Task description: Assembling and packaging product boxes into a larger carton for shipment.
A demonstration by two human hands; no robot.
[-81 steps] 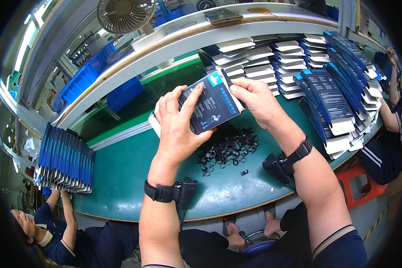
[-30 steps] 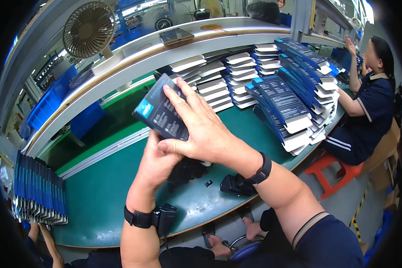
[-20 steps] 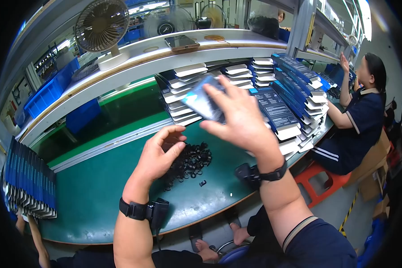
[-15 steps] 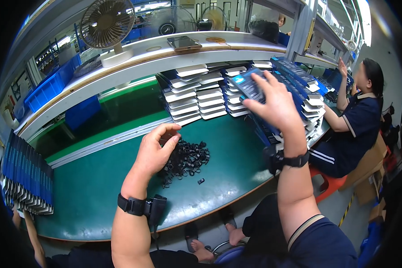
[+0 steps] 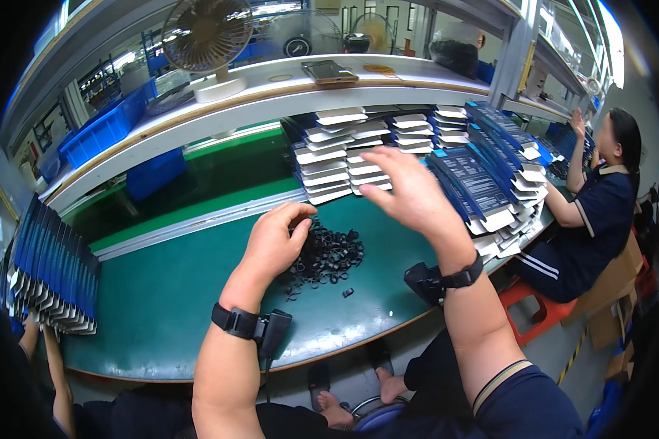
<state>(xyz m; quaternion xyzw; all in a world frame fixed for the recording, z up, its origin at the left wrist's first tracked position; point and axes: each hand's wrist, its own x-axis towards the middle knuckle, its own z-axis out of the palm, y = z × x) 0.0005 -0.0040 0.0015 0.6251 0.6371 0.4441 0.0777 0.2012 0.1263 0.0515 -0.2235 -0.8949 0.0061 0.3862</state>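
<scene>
— Small black plastic ring-shaped parts (image 5: 322, 257) lie in a loose heap on the green counter (image 5: 161, 307), right under the fingertips of the left hand (image 5: 274, 240). Is that hand gripping any?

— Its fingers are curled down into the near edge of the heap, touching the parts; whether any are pinched I cannot tell. One stray piece (image 5: 348, 293) sits just apart, nearer the counter's edge.

— And the right hand (image 5: 410, 192)?

— Raised above the counter, fingers spread wide, holding nothing. It hangs beyond the heap, in front of the slanted row of dark blue flat cartons (image 5: 483, 186).

— Half a second ago?

— Then it was further right, setting a blue carton onto that row; now it has come back toward the middle, empty. The left hand has stayed on the heap.

— Further off?

— Stacks of white-edged cartons (image 5: 337, 164), then a shelf with a fan (image 5: 209, 36).
</scene>
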